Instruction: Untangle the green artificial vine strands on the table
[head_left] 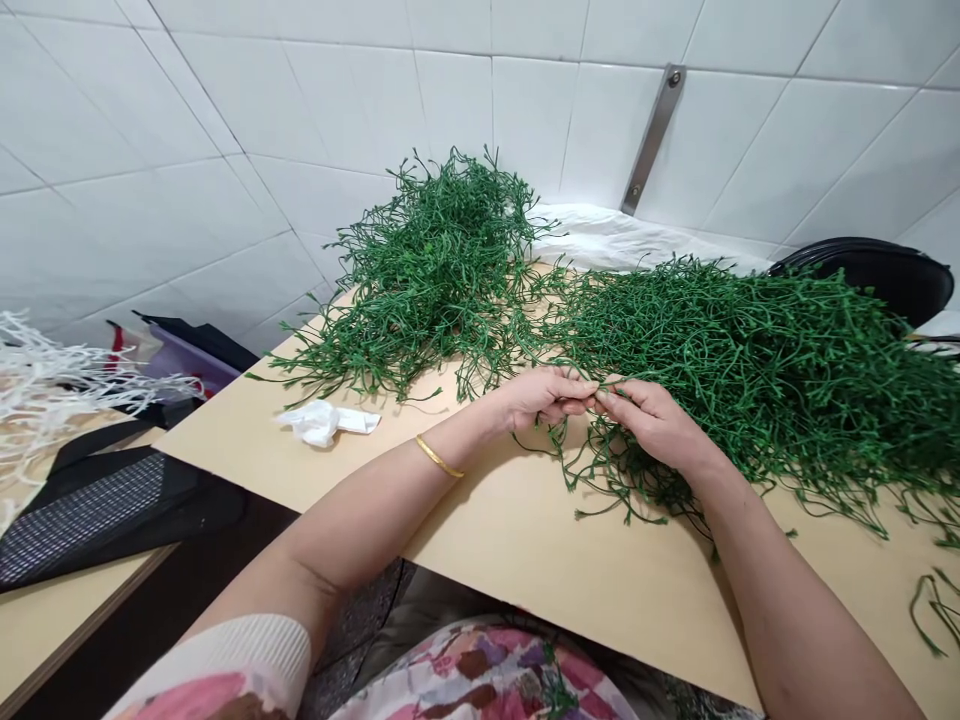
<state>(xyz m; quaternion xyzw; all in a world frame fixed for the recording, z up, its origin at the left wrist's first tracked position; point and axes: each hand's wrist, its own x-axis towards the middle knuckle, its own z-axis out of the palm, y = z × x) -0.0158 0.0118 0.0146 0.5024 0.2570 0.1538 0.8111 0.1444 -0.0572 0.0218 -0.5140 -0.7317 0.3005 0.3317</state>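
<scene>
My left hand [551, 397] and my right hand [646, 418] meet fingertip to fingertip above the table. Each is pinched on thin green strands, which hang below and between the fingers. Just behind and to the right lies a large heap of green stringy strands [720, 350] with small knobbed ends. Another green heap [450, 250] rises at the back left, and looser strands join the two. Exactly where the held strands begin and end is hidden by the fingers and the tangle.
On the tan table [525, 540] a crumpled white tissue [319, 422] lies left. White strands [67, 385] and a black mesh bag [90, 510] sit on another surface at far left. A black rounded object [877, 275] stands back right, near a tiled wall.
</scene>
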